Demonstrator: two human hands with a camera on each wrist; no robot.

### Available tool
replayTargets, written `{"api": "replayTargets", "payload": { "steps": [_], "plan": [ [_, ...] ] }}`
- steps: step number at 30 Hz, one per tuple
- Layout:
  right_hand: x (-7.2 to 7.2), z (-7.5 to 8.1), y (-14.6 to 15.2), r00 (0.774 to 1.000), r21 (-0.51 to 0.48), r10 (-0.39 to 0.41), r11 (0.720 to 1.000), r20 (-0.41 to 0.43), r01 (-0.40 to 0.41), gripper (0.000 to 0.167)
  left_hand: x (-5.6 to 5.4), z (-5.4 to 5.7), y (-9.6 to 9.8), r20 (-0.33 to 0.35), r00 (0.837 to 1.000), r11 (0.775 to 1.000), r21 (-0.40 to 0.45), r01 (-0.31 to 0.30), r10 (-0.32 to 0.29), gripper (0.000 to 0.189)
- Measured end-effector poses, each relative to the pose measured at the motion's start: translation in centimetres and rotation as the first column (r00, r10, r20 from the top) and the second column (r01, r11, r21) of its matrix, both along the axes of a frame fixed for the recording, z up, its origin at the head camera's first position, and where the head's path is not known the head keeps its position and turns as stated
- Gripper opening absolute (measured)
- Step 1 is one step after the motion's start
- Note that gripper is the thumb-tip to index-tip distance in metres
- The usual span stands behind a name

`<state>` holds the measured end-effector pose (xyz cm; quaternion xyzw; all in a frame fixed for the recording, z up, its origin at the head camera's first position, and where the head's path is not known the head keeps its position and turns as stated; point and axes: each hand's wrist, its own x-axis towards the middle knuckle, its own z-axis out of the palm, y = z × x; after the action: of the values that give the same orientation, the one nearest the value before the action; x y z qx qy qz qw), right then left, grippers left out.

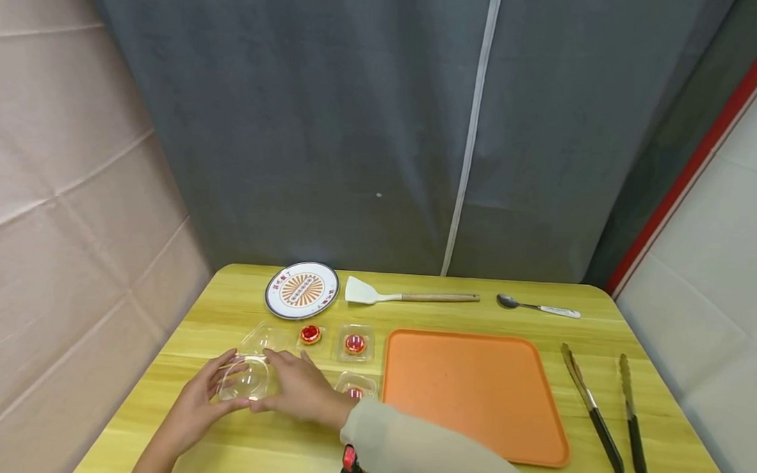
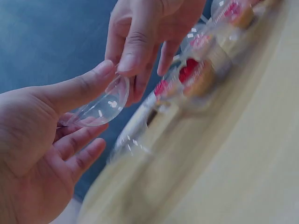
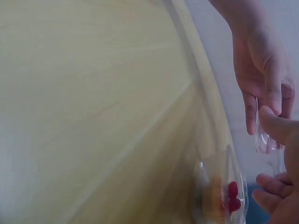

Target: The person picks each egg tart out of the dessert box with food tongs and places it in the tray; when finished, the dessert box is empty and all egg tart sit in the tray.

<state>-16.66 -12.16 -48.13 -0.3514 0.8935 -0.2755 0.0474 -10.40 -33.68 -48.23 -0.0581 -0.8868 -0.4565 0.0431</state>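
In the head view a clear domed plastic lid (image 1: 246, 379) is held at the table's left front by both hands. My left hand (image 1: 187, 407) pinches its left and lower edge, thumb beneath. From the other side my right hand (image 1: 307, 388) grips the same rim. The left wrist view shows both thumbs meeting at the edge of the dome (image 2: 103, 109), raised over the tabletop. Just behind the hands lies another clear plastic piece (image 1: 264, 335). Close by is a small red-topped tart (image 1: 310, 334), with a second tart (image 1: 355, 344) in a clear box to its right.
A third boxed tart (image 1: 356, 393) sits partly behind the right wrist. An orange tray (image 1: 467, 393) takes the middle right, with tongs (image 1: 598, 411) beyond it. Along the back lie a patterned plate (image 1: 302, 291), a white spatula (image 1: 364, 292) and a spoon (image 1: 526, 306).
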Motion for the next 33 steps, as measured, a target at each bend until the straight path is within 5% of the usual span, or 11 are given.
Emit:
{"api": "replayTargets", "payload": {
  "steps": [8,21,33],
  "plan": [
    [0.9,-0.9,-1.6,0.995,0.122,-0.075,0.989,-0.069,0.083,0.098,0.3,-1.3,-0.9,0.06,0.997,0.999,0.019,-0.045,0.044,0.09],
    [1.6,-1.5,-2.4,0.982,0.254,-0.089,0.958,-0.167,0.13,0.094,0.0,-3.3,-1.9,0.08,0.994,0.984,-0.167,-0.062,0.076,0.091],
    [1.7,-2.1,-2.7,0.965,0.287,-0.098,0.943,-0.242,0.168,0.092,-0.3,-3.6,-2.0,0.075,0.995,0.982,-0.18,-0.048,0.063,0.093]
  ]
}}
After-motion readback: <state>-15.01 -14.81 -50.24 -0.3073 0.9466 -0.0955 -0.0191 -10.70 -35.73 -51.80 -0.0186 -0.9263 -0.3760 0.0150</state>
